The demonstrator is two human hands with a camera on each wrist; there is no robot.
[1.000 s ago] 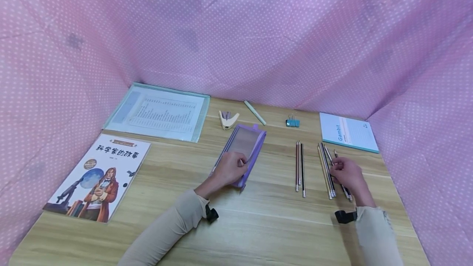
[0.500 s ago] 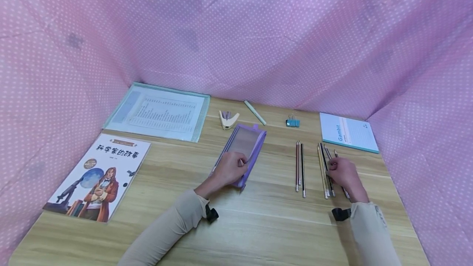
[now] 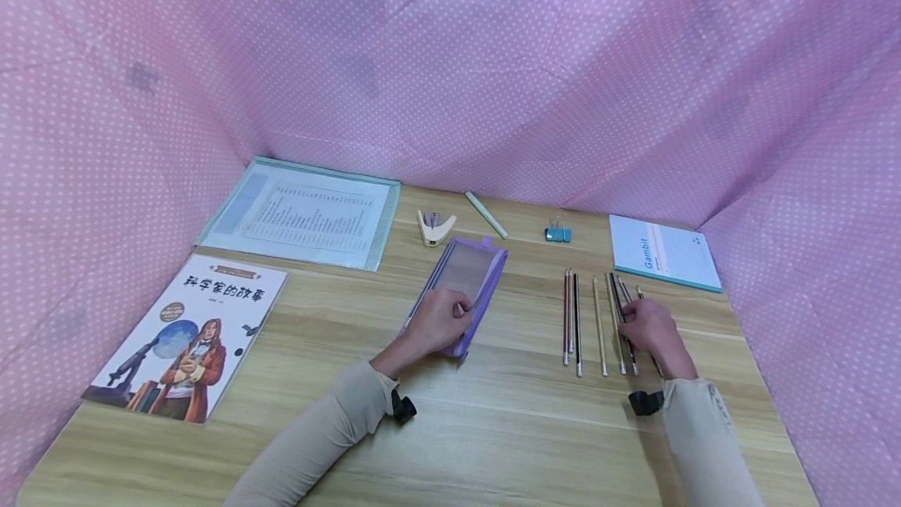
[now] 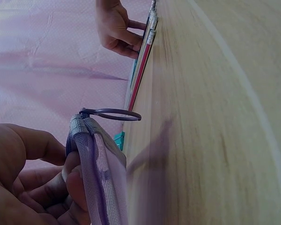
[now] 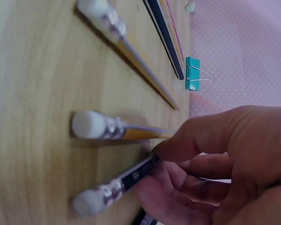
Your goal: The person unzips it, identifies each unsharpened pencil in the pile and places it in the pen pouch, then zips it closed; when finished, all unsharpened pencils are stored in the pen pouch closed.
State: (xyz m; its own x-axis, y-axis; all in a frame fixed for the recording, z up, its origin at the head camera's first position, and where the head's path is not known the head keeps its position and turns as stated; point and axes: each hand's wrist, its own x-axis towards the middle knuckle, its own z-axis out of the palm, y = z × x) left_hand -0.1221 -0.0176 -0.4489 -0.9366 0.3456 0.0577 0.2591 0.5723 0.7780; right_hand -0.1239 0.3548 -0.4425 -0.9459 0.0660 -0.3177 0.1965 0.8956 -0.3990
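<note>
Left hand (image 3: 438, 325): grips the near end of the purple mesh pencil case (image 3: 468, 275), fingers curled round its edge; position unchanged from the earlier frames. The case lies on the tabletop (image 3: 493, 429) near the middle, long axis running near to far.

Right hand (image 3: 646, 326): fingers curled, pinching a dark pencil (image 5: 131, 178) in the right-hand pencil group (image 3: 623, 311); it has shifted slightly left and farther from the person since a second ago.

Yellow pencil (image 3: 599, 325): now lies alone, apart from the right-hand group, between that group and the three pencils (image 3: 571, 319) to the left. Earlier it lay against the group under the hand.

Three pencils: parallel, unmoved.

Far edge, left to right: clear document folder (image 3: 303, 212), cream stapler (image 3: 434, 227), pale green pen (image 3: 486, 214), teal binder clip (image 3: 558, 233), teal-edged notebook (image 3: 662, 251). Near left: illustrated book (image 3: 190, 335). All unmoved.
</note>
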